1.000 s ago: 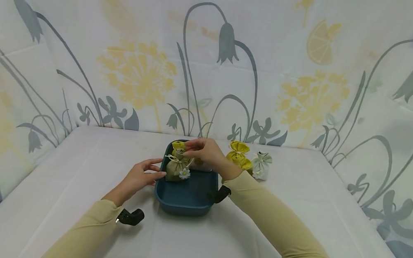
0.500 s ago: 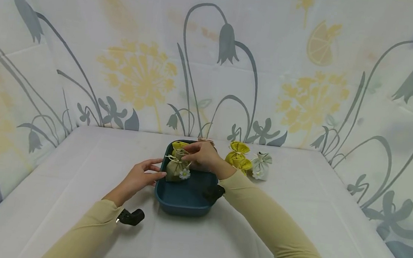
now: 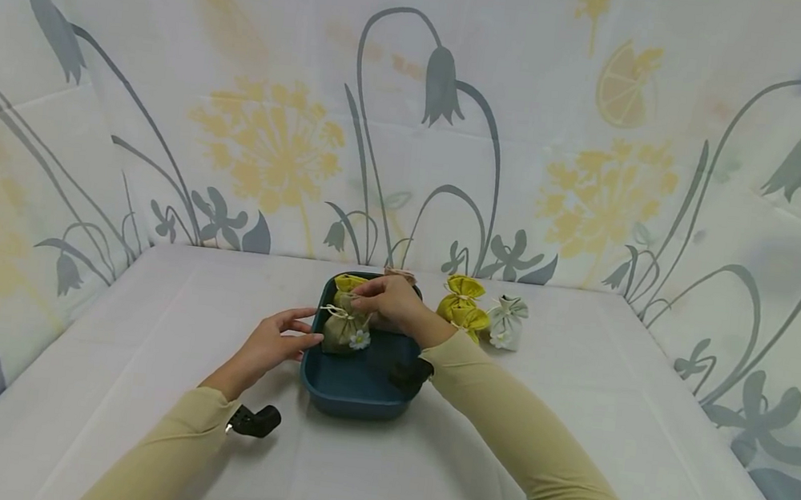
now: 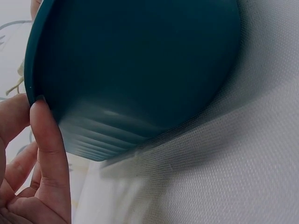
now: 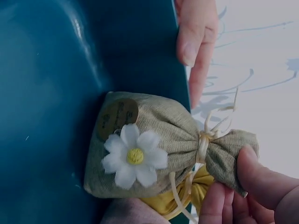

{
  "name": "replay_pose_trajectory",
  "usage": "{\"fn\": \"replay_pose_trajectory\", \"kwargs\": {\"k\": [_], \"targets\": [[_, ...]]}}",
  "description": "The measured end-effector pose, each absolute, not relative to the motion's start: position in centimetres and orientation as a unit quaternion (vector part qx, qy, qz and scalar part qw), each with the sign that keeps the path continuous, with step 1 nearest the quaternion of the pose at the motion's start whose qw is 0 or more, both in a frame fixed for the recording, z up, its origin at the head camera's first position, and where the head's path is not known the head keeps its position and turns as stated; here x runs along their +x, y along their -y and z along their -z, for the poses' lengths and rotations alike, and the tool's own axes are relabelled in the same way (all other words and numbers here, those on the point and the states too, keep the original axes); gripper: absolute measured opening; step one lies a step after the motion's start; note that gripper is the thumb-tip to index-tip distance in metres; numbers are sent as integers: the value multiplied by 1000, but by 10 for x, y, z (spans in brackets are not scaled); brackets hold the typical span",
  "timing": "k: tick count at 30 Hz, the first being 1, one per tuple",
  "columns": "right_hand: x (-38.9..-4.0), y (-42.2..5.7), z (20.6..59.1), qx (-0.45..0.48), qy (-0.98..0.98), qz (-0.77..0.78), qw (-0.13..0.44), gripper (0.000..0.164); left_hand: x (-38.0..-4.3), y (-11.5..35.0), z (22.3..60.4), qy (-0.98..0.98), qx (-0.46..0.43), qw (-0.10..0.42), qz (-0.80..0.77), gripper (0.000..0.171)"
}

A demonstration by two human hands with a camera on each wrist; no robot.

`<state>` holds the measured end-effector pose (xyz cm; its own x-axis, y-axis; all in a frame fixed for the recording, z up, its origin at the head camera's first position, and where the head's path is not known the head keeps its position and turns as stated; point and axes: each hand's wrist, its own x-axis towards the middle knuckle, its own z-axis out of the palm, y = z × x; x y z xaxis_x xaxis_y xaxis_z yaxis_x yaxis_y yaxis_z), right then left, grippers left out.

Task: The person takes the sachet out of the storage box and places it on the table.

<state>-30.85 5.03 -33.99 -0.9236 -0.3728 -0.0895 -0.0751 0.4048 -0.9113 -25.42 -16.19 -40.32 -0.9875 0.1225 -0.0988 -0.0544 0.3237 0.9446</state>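
Olive pouch point(image 3: 340, 334) stands inside the blue tray point(image 3: 358, 387), close to the tray's left edge, leaning slightly. Right hand point(image 3: 399, 302) pinches its gathered top between thumb and fingers, a narrow grip above the pale cord point(image 5: 202, 148). On the pouch front: white flower point(image 5: 135, 156) with yellow centre, round brown tag point(image 5: 117, 120); lettering too faint to read.

Left hand point(image 3: 281, 341) at the tray's left edge, thumb and fingertips lightly holding the rim, other fingers spread loosely outside.

Yellow pouch point(image 3: 351, 282) in the tray's far left corner, partly hidden behind the olive one. Brownish pouch top point(image 3: 400, 275) shows at the far edge of the tray; its body mostly covered by the right hand.

Tray sits on the white-covered table point(image 3: 107, 367), toward the far edge. Right of it, also near the table's far edge: two yellow pouches point(image 3: 468, 318), one in front of the other, and a pale pouch point(image 3: 507, 323) just beside them. Both sleeves point(image 3: 521, 431) pale yellow. Beyond the table, a floral cloth point(image 3: 280, 150).
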Motion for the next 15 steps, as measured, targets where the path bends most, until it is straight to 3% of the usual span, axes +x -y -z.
{"fn": "replay_pose_trajectory", "kwargs": {"k": [15], "targets": [[-295,-54,334,-132,-807,558,140,22,-254,161,402,-814,17,73,-577,60]]}}
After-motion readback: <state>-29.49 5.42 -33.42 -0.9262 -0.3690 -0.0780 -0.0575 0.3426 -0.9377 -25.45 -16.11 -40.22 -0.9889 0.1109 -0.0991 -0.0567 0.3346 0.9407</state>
